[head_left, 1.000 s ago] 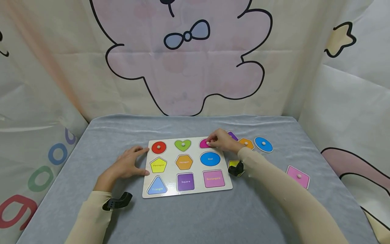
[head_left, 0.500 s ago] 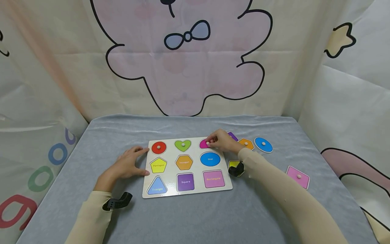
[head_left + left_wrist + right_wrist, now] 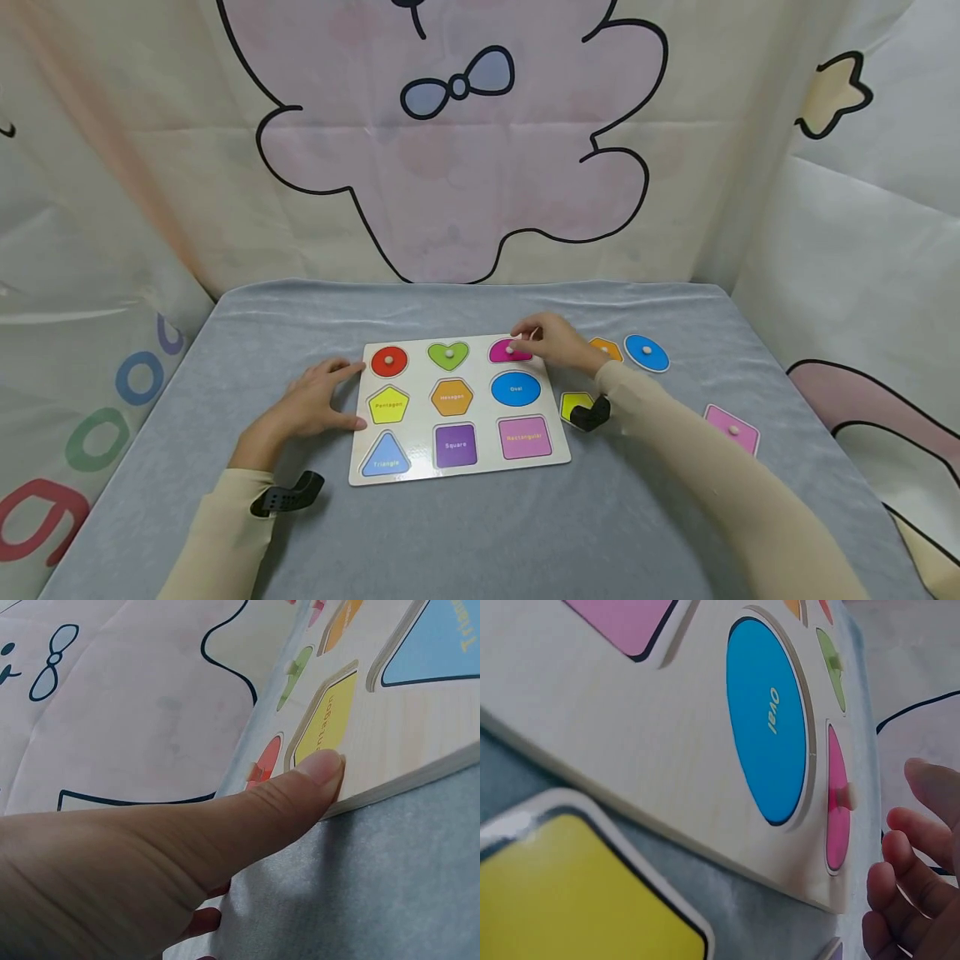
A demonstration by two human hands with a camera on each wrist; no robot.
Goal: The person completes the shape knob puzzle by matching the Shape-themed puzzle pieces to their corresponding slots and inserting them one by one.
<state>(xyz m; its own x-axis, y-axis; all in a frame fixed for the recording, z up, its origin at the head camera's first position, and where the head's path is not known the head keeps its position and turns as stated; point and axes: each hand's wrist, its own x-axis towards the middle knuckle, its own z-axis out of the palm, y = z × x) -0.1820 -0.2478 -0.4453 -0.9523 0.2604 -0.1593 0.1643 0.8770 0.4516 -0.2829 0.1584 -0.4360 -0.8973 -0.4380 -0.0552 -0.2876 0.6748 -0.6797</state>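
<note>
Behind the table hangs a light wall cloth [image 3: 457, 183] with a big pink cartoon and a blue bow on it. Grey cloth [image 3: 450, 542] covers the table, and a wide stretch of it runs from the near side of the white board [image 3: 420, 417] toward you. More of it lies between the board's far side and the table's back edge. On the right, the yellow piece [image 3: 576, 404] is just beside the board's edge, so room is tight there. Past it lie the orange piece [image 3: 606, 347], the blue oval piece [image 3: 647, 353] and, well apart, the light pink piece [image 3: 732, 430].

Your left hand [image 3: 318, 400] is spread, with thumb and fingertips touching the board's left edge, holding no piece. Your right hand [image 3: 555, 342] is loose and a bit bent, with nothing in it, just beside the dark pink piece [image 3: 510, 350]. That piece sits in the board's far right slot, knob up.

A second ago, your right fingers pinched that knob. Now they have let go and moved back a little, so more dark pink shows. Your left hand stayed put.
</note>
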